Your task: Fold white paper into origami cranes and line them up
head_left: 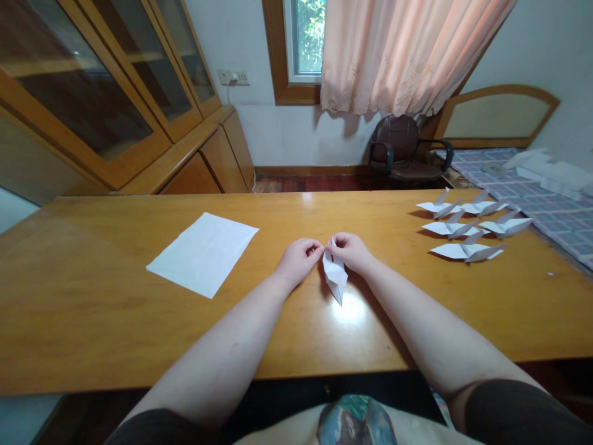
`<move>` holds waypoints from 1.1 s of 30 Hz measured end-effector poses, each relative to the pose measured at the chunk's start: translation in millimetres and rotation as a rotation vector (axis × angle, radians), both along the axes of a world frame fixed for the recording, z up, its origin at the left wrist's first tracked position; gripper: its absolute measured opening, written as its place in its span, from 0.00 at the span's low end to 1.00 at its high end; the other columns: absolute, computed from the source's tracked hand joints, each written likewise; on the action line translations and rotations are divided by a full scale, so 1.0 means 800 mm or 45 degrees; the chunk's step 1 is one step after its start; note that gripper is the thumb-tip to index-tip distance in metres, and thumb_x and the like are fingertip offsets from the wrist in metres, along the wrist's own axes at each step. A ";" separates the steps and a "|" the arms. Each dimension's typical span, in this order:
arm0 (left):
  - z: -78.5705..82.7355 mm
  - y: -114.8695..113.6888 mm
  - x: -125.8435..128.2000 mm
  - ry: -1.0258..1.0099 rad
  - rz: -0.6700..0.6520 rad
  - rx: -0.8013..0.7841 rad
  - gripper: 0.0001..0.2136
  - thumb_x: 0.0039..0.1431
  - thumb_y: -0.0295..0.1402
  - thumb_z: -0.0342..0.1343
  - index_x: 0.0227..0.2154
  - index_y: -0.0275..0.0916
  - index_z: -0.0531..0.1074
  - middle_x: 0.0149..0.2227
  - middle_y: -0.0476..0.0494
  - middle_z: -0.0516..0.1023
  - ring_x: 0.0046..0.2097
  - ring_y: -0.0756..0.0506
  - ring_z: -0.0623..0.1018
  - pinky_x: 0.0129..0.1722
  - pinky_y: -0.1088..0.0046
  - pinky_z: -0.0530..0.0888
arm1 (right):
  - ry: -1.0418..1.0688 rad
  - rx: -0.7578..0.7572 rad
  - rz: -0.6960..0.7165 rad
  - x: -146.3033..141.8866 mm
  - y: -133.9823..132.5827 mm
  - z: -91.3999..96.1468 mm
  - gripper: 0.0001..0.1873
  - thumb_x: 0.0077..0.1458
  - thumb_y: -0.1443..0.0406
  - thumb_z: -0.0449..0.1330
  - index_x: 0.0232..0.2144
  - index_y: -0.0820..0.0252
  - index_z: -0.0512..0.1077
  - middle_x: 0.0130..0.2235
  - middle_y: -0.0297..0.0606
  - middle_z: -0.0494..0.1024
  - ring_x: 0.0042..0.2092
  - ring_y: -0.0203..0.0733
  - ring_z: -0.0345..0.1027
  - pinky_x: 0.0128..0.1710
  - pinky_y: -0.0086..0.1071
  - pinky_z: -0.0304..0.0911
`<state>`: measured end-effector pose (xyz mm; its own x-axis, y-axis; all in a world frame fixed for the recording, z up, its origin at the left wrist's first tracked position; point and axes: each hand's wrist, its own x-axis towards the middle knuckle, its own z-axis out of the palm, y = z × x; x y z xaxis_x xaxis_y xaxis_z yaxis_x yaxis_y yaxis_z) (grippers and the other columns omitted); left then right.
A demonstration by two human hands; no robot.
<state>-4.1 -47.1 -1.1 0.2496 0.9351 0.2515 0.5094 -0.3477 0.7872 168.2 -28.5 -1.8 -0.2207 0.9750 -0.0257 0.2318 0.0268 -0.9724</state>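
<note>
A partly folded white paper shape (335, 277) rests on the wooden table (115, 321), its point toward me. My left hand (299, 259) pinches its upper tip from the left, fingers closed. My right hand (352, 250) pinches the same upper end from the right, fingers closed. The two hands almost touch above the paper.
A stack of flat white paper sheets (204, 252) lies to the left. Several finished white paper cranes (466, 225) stand at the right of the table. Beyond are a dark armchair (407, 151), a glass-door cabinet (106, 93), a curtain and a bed at right.
</note>
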 end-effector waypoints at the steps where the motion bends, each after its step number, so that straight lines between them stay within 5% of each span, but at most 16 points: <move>1: 0.000 0.000 0.000 0.012 -0.011 0.002 0.08 0.57 0.36 0.53 0.28 0.39 0.74 0.29 0.48 0.75 0.32 0.49 0.72 0.33 0.73 0.67 | -0.030 0.012 -0.002 0.000 0.000 0.000 0.09 0.40 0.60 0.60 0.19 0.60 0.68 0.20 0.29 0.69 0.23 0.32 0.59 0.24 0.27 0.54; 12: -0.003 0.000 0.002 -0.133 -0.048 -0.264 0.11 0.54 0.41 0.56 0.32 0.38 0.76 0.30 0.48 0.78 0.33 0.47 0.75 0.34 0.72 0.69 | 0.086 0.055 -0.012 -0.001 -0.001 0.005 0.12 0.43 0.56 0.62 0.24 0.61 0.72 0.23 0.32 0.73 0.26 0.34 0.63 0.26 0.28 0.57; 21: 0.000 0.004 -0.007 -0.332 0.276 -0.072 0.10 0.55 0.40 0.56 0.32 0.38 0.76 0.31 0.47 0.78 0.33 0.48 0.74 0.35 0.73 0.69 | 0.071 0.136 -0.067 0.004 0.006 -0.012 0.17 0.41 0.56 0.67 0.32 0.60 0.75 0.31 0.36 0.77 0.32 0.38 0.68 0.33 0.31 0.63; 26: 0.008 0.000 -0.011 -0.227 0.489 0.124 0.10 0.55 0.40 0.57 0.30 0.39 0.76 0.29 0.47 0.76 0.30 0.49 0.72 0.34 0.73 0.68 | 0.058 -0.011 -0.072 0.005 0.001 -0.004 0.21 0.48 0.50 0.61 0.18 0.59 0.67 0.16 0.30 0.67 0.19 0.32 0.58 0.21 0.28 0.54; 30: 0.012 -0.003 -0.011 -0.248 0.464 0.235 0.09 0.55 0.39 0.58 0.29 0.39 0.76 0.29 0.47 0.76 0.30 0.50 0.71 0.35 0.73 0.69 | 0.072 -0.150 0.183 0.001 -0.004 0.001 0.18 0.44 0.52 0.65 0.19 0.61 0.70 0.17 0.31 0.70 0.19 0.31 0.58 0.20 0.27 0.53; 33: 0.010 -0.002 -0.010 -0.312 0.400 0.228 0.09 0.55 0.40 0.59 0.30 0.40 0.77 0.31 0.47 0.77 0.32 0.49 0.73 0.37 0.71 0.70 | 0.181 -0.202 0.166 -0.001 -0.002 0.000 0.15 0.40 0.56 0.67 0.24 0.61 0.72 0.22 0.33 0.74 0.22 0.32 0.63 0.23 0.27 0.58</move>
